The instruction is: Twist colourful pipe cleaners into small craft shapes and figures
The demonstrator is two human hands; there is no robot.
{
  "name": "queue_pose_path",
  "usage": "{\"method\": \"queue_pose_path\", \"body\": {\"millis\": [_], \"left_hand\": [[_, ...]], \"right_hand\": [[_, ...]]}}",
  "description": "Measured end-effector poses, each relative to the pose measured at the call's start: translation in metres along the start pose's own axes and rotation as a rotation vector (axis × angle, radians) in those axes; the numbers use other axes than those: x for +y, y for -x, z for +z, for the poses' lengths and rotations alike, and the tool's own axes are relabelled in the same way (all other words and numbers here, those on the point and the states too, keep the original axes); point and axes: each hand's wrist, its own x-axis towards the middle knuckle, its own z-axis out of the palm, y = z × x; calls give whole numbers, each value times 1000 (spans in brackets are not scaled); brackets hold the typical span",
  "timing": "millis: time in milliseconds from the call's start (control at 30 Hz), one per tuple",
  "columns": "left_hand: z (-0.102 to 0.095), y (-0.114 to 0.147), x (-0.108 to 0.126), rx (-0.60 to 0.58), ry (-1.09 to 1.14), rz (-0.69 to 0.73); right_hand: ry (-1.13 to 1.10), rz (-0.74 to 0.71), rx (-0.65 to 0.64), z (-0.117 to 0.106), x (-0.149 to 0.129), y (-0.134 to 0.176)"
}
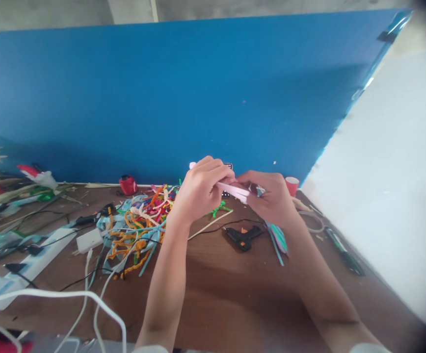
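My left hand [205, 186] is raised over the table, fingers curled around a bundle of pale pink pipe cleaners [235, 190]. One end of the bundle shows beyond the knuckles, and the rest runs toward my right hand [270, 193]. That hand pinches the other end with bent fingers; its fingertips are partly hidden. Below the hands a black hot glue gun [243, 238] with an orange trigger lies on the table [231, 294]. Behind my left hand is a small green twisted piece [219, 210]. A dark device [228, 167] is mostly covered by the hands.
A tangled heap of coloured pipe cleaners [135, 230] lies at left, beside a white power strip [39, 264] and loose cables. A red tape roll [127, 185] and red cup [292, 185] stand at the back. Striped material [278, 238] and a pen [343, 251] lie right. A blue panel [198, 98] rises behind.
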Motion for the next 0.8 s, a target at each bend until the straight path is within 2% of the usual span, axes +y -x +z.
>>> {"method": "queue_pose_path", "body": {"millis": [100,200,433,567,667,733,800], "left_hand": [[-3,1,0,-93,48,-62],[-6,2,1,-109,73,-99],[-9,1,6,-79,103,-135],[-6,-1,13,-37,134,-223],[-6,-2,17,-51,248,-323],[-7,-1,17,-77,327,-371],[-9,0,16,-86,349,-385]], "right_hand": [[248,-220,-39,-4,6,0],[416,-358,-40,-5,11,1],[300,-324,-1,-5,9,2],[502,-444,111,-4,13,2],[608,-478,213,-4,16,3],[555,-445,237,-3,14,4],[388,-325,238,-2,11,5]]}}
